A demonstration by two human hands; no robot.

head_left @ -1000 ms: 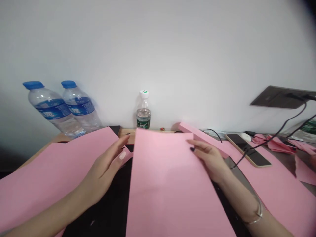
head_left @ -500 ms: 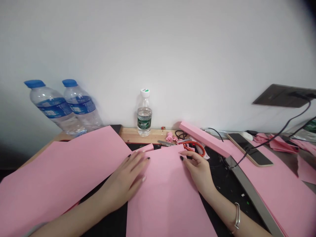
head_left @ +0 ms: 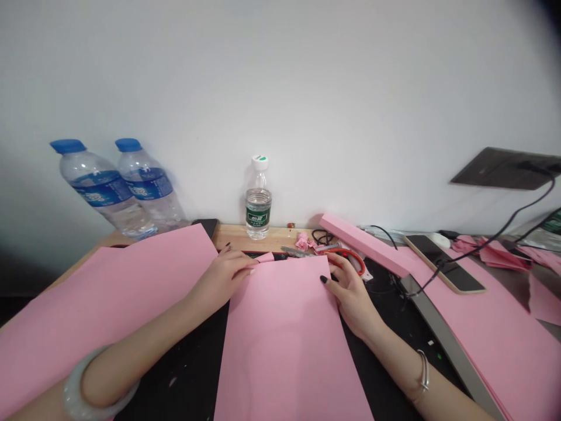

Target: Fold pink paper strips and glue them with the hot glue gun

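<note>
A long sheet of pink paper (head_left: pixel 289 339) lies lengthwise before me on a black surface. At its far left corner, my left hand (head_left: pixel 223 278) is closed, thumb and fingers pinching the edge; some fingertips are hidden. My right hand (head_left: pixel 353 292) grips the far right corner, with the thumb on top and the other fingers behind the paper. Just beyond the far edge are a small pink paper piece (head_left: pixel 265 257) and scissors with red-orange handles (head_left: pixel 357 261), partly covered by my right hand.
Another large pink sheet (head_left: pixel 114 298) spreads at the left. Two tilted blue-capped bottles (head_left: pixel 103 190) and a small water bottle (head_left: pixel 258 207) stand by the wall. A folded pink paper bar (head_left: pixel 363 244), a phone (head_left: pixel 445 263), cables (head_left: pixel 491 240) and stacked pink paper (head_left: pixel 495 327) are right.
My left hand has moved from lying flat on the sheet to its far left corner and closed there. The sheet has shifted slightly left; my right hand stays at its corner.
</note>
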